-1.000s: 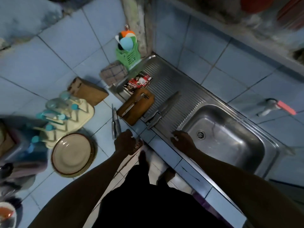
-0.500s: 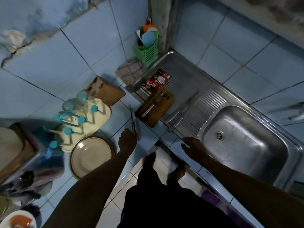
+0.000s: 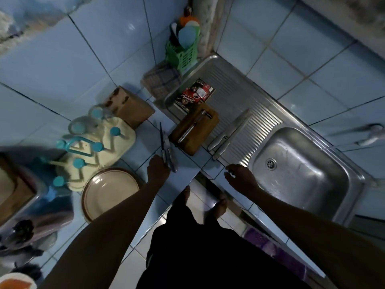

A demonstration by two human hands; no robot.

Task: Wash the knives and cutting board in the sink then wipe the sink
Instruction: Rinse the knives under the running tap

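Left hand: my left hand (image 3: 157, 170) is at the handles of the two small knives (image 3: 166, 147) lying on the tiled counter (image 3: 143, 142); my fingers are hidden under the back of the hand, so I cannot tell whether they are curled round a handle or just touching.
Right hand: my right hand (image 3: 239, 178) rests on the counter's front edge, just beside the sink basin (image 3: 302, 174), fingers loosely bent and holding nothing.
Small knives: side by side, blades pointing away from me, just left of the cutting board (image 3: 195, 132).
Cutting board: brown, lying flat across the edge of the steel drainboard (image 3: 239, 88), with a metal peeler (image 3: 193, 127) lying on top.
Large knives: two steel knives (image 3: 228, 135) lie side by side on the drainboard ribs, between the board and the basin, handles toward me.
Sink basin: steel, wet-looking, drain (image 3: 271, 163) near its left side.
Nearby: red sachet packets (image 3: 195, 95) beyond the board, a green utensil caddy (image 3: 183, 53) in the corner, a wooden knife block (image 3: 129, 107), a brown-rimmed plate (image 3: 110, 192).
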